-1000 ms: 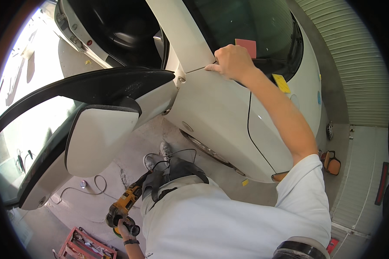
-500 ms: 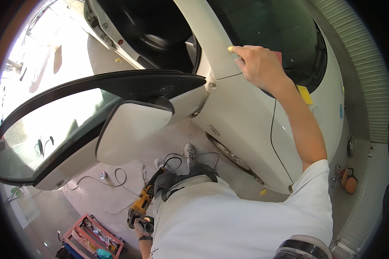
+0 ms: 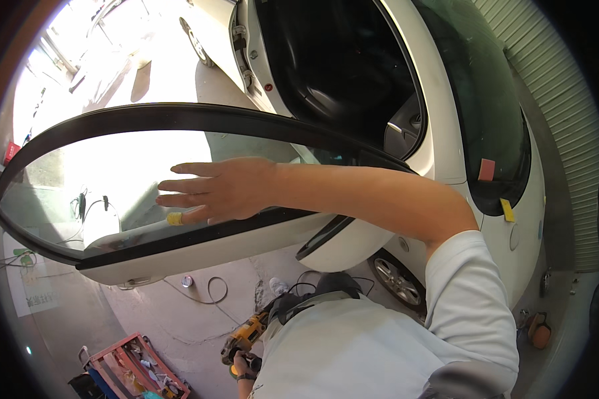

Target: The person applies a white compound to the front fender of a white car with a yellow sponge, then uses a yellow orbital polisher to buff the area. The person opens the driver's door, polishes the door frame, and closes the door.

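My right hand [image 3: 229, 189] is stretched out to the left with its fingers spread, over the window glass of the open white car door [image 3: 206, 251]. I cannot tell whether it touches the door. Yellow tape [image 3: 174, 219] is wrapped round one fingertip. Low down beside my body, my left hand [image 3: 241, 362] is closed round a yellow and black corded polisher [image 3: 249, 331], which hangs near my left leg. The white side mirror [image 3: 353, 245] sticks out from the door below my right forearm.
A red sponge-like block [image 3: 486, 169] and a yellow piece [image 3: 507, 210] lie at the base of the windshield [image 3: 486, 100]. A red tool tray [image 3: 123, 362] stands at lower left. The cord [image 3: 213, 299] loops across the floor near a small can [image 3: 187, 281].
My right hand has left the windshield pillar and swung left across the door window, its fingers now spread. The view has shifted toward the door. The polisher stays in my left hand.
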Tool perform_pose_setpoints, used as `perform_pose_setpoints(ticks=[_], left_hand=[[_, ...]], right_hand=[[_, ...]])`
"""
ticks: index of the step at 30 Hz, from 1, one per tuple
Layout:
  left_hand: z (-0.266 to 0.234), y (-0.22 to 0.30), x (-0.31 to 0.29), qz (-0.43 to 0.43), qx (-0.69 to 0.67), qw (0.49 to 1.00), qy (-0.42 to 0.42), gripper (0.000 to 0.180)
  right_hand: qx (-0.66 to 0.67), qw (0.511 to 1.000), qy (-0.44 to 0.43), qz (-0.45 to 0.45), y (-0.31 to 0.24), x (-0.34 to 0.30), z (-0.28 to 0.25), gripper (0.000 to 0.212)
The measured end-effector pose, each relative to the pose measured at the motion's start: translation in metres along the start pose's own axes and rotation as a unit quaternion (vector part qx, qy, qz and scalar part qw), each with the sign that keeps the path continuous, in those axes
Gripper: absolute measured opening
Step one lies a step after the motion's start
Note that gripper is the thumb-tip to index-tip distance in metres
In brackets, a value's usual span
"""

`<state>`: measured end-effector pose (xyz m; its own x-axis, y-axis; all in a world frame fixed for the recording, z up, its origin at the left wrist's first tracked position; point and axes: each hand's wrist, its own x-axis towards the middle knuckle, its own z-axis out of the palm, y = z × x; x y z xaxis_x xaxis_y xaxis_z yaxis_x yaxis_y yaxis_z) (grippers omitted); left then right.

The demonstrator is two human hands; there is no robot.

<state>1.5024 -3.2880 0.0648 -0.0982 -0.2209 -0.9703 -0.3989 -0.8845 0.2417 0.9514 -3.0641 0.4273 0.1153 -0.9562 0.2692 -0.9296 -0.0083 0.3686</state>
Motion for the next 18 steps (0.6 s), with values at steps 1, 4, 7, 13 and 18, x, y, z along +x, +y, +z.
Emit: perform_pose_setpoints(ticks=[1,4,7,13,18], left_hand=[[-0.002,0.006,0.006,0.003,-0.005,1.000,0.025,0.013],[0.005,0.032,0.022,0.002,0.047,0.999,0.023,0.013],[0.029,0.059,0.036,0.005,0.103,0.995,0.015,0.013],[0.079,0.095,0.047,0.016,0.182,0.983,-0.010,0.013],[0.117,0.116,0.051,0.021,0.216,0.976,-0.023,0.013]], right_hand=[[-0.004,0.999,0.052,0.005,0.002,-0.001,0.004,0.032],[-0.059,0.996,0.068,0.027,0.005,-0.011,0.010,0.029],[-0.085,0.992,0.085,0.046,0.016,-0.018,0.010,0.030],[-0.095,0.986,0.046,0.126,0.062,-0.029,0.018,0.044],[-0.156,0.964,-0.034,0.211,0.114,-0.050,0.034,0.048]])
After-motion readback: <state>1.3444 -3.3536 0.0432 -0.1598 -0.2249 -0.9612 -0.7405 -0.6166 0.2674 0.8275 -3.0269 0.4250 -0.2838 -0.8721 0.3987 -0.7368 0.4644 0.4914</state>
